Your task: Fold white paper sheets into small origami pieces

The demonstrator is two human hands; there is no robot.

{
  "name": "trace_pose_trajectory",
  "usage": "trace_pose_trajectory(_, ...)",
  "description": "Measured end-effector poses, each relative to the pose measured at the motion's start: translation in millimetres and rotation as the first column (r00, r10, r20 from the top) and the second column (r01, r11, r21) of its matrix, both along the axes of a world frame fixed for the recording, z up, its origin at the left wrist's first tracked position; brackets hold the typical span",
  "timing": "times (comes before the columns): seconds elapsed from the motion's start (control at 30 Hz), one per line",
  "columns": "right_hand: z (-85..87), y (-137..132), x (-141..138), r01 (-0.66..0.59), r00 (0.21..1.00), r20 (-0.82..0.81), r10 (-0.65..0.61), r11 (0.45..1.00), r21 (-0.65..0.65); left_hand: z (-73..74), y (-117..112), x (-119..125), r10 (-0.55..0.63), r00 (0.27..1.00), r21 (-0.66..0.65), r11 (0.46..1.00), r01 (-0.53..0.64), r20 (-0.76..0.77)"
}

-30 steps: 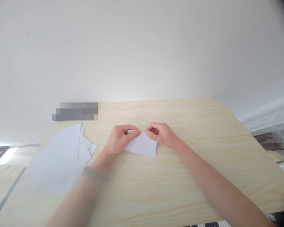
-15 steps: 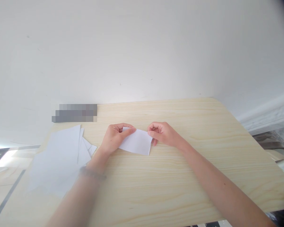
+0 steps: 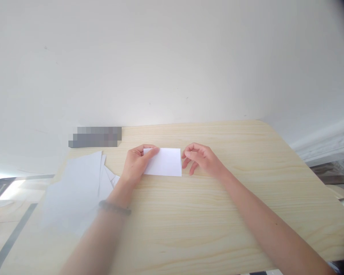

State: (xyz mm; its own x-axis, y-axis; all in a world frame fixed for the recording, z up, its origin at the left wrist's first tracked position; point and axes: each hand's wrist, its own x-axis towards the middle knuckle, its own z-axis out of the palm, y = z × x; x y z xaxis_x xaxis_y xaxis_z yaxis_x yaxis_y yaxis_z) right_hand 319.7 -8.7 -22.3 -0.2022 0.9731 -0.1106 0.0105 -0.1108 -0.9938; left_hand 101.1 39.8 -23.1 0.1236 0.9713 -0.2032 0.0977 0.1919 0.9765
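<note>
My left hand (image 3: 137, 162) pinches a folded sheet of white paper (image 3: 164, 163) at its left end, with the thumb on top and the fingers behind it. The paper is a small rectangle, held nearly level over the table. Just off its right edge is my right hand (image 3: 202, 158), its fingers curved and apart with nothing between them. A slight gap shows between those fingertips and the paper.
Several loose white sheets (image 3: 77, 183) lie in an overlapping pile on the left of the wooden table (image 3: 217, 225). Behind them, against the white wall (image 3: 172, 61), is a blurred-out dark grey object (image 3: 96, 138). The table's right edge slants away toward the floor.
My right hand has let go of the paper's right corner, opened its fingers and moved slightly right. The paper has turned from tilted to level in my left hand.
</note>
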Motion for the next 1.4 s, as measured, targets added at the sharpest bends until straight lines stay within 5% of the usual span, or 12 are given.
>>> trace_pose_trajectory(0.3,-4.0,-5.0,-12.0,-0.044,0.929,0.367,-0.041,0.975,0.219,4.7,-16.3,15.6,-0.224,0.950,0.136,0.957,0.256,-0.216)
trace_pose_trajectory(0.53,-7.1,-7.9,-18.1,-0.091,0.889,0.443,-0.114,0.905,0.415,9.9,-21.7,19.2,-0.305,0.905,0.219,0.901,0.375,-0.296)
trace_pose_trajectory(0.73,-9.1,-8.6,-15.6,-0.110,0.865,0.478,-0.153,0.871,0.479,8.7,-23.3,17.7,-0.310,0.877,0.167,0.906,0.390,-0.366)
trace_pose_trajectory(1.1,1.0,-7.6,8.4,-0.098,0.853,0.511,-0.101,0.933,0.347,10.5,-12.4,2.4,-0.303,0.810,0.142,0.895,0.423,-0.502)
trace_pose_trajectory(1.23,1.1,-5.5,18.2,-0.063,0.840,0.532,-0.107,0.954,0.292,6.3,-9.2,-4.3,-0.270,0.841,0.151,0.914,0.377,-0.468)
trace_pose_trajectory(1.33,-2.9,-3.7,18.8,-0.139,0.802,0.596,-0.036,0.960,0.245,4.9,-14.2,3.0,-0.269,0.817,0.236,0.870,0.433,-0.510)
trace_pose_trajectory(1.4,-6.5,-3.0,15.7,-0.145,0.774,0.632,-0.043,0.959,0.243,3.7,-19.0,11.6,-0.251,0.805,0.382,0.779,0.498,-0.537)
